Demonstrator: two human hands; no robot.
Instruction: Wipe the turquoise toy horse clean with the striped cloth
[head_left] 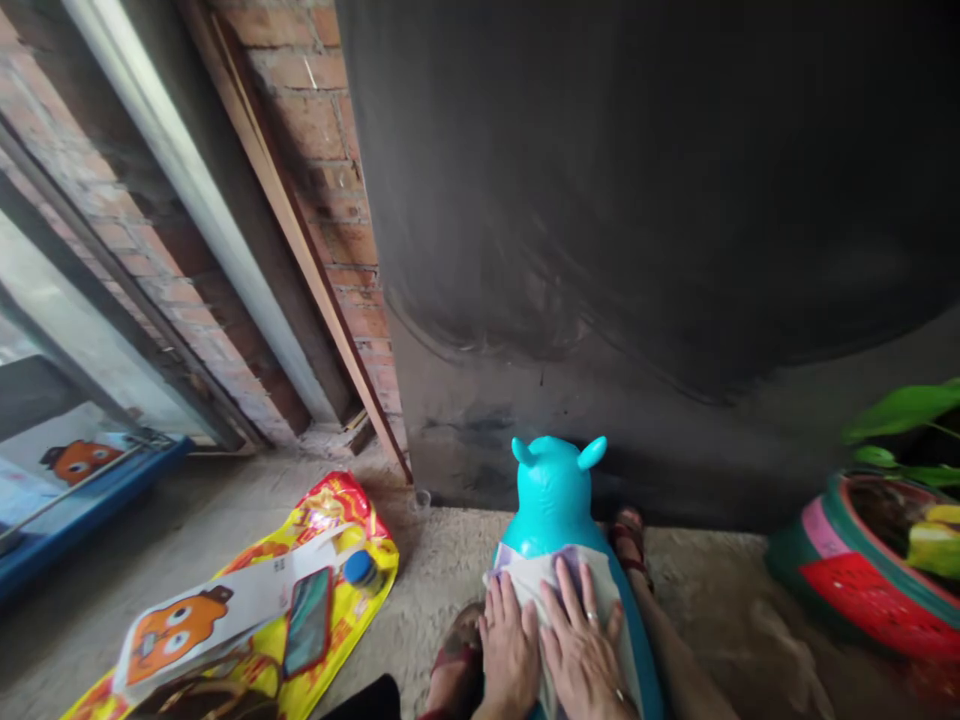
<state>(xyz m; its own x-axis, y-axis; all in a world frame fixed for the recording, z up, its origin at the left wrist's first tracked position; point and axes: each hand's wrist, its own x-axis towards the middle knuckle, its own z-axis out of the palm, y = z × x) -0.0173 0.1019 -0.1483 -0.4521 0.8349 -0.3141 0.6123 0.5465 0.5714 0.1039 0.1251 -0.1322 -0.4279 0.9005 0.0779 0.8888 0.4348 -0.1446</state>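
On the cloth (pixel 531 572), draped over the back of the blue toy (pixel 553 500), resting the left hand (pixel 510 645) and the right hand (pixel 589 650) side by side, palm-down, with fingers fanned apart on the right and closer together on the left. Straddling the toy on the floor (pixel 712 590) with a foot (pixel 628 540) to either side, just in front of the dark board (pixel 637 250). With the phone (pixel 308 620), bottle (pixel 362 570) and card (pixel 255 590) on the yellow bag (pixel 346 625) to the left, and the plant pot (pixel 862 590) to the right.

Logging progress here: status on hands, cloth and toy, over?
Left hand, right hand flat on cloth. Cloth draped over turquoise inflatable toy. No obstruction seen.
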